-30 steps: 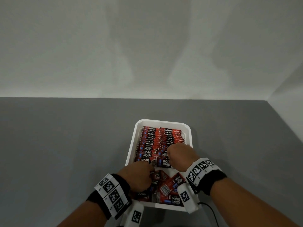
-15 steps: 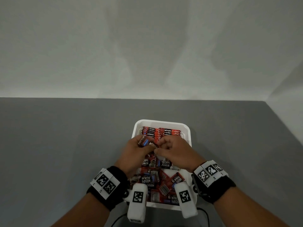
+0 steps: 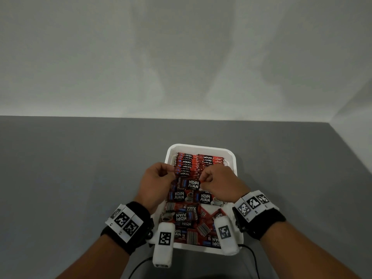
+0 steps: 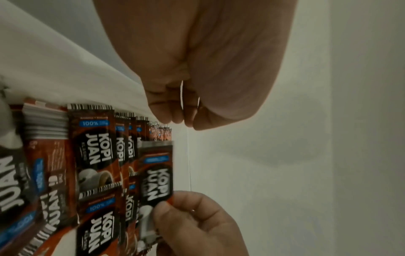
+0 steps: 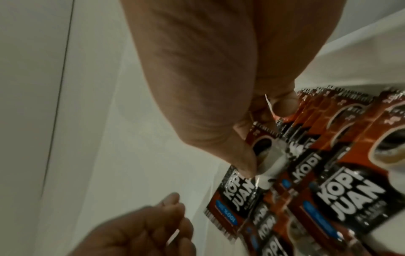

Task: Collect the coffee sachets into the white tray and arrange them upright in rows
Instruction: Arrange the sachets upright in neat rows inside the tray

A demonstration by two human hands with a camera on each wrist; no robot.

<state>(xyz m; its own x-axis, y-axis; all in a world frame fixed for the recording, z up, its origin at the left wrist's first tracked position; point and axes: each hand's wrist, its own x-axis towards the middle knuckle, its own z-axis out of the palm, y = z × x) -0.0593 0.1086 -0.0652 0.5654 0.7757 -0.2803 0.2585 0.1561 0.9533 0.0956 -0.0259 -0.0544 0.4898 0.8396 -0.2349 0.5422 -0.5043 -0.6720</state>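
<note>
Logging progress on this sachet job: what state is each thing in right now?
White plastic tray: on the grey table, partly filled.
Far red-and-black coffee sachets: upright in two rows.
Near sachets: lying flat, jumbled.
Single sachet: raised above the rows, pinched at one end.
Right hand: pinches that sachet.
Left hand: fingers curled at the left row; grip unclear.

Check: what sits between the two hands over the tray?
One sachet, pinched by the right hand, short of the left hand; head and right wrist views.
</note>
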